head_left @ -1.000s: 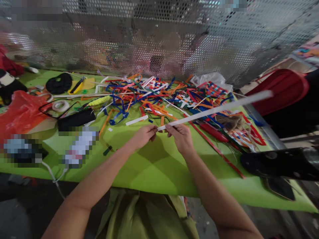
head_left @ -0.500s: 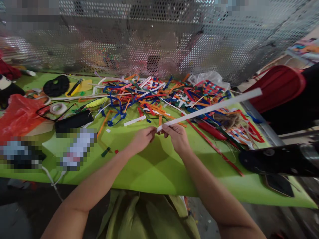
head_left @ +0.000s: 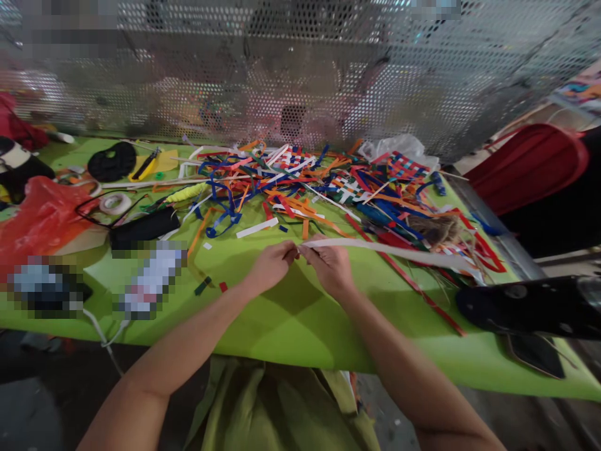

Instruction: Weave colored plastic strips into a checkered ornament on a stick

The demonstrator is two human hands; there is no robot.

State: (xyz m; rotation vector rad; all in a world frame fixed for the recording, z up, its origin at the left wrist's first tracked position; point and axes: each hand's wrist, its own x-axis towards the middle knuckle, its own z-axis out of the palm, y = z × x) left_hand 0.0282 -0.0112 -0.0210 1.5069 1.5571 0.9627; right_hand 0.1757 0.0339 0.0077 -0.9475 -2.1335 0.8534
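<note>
A long white strip [head_left: 389,247] stretches from between my hands out to the right, bowed and a little blurred. My right hand [head_left: 329,264] pinches it near its left end. My left hand [head_left: 275,262] is closed right beside it, fingertips meeting those of my right hand at the strip's end. Both hands are above the green tabletop [head_left: 282,326]. Just beyond them lie a short white strip [head_left: 257,228] and a tangle of coloured strips [head_left: 282,181]. A woven checkered piece [head_left: 347,186] sits within that pile.
On the left are a red plastic bag [head_left: 40,216], glasses, a tape roll [head_left: 115,203], a black case [head_left: 144,228] and a yellow cutter [head_left: 145,166]. A black machine arm [head_left: 530,304] juts in from the right. Behind stands a perforated metal panel [head_left: 263,81].
The white strip's free end has swung down to the right, from pointing up to lying bowed and lower. My hands stay close together in nearly the same place.
</note>
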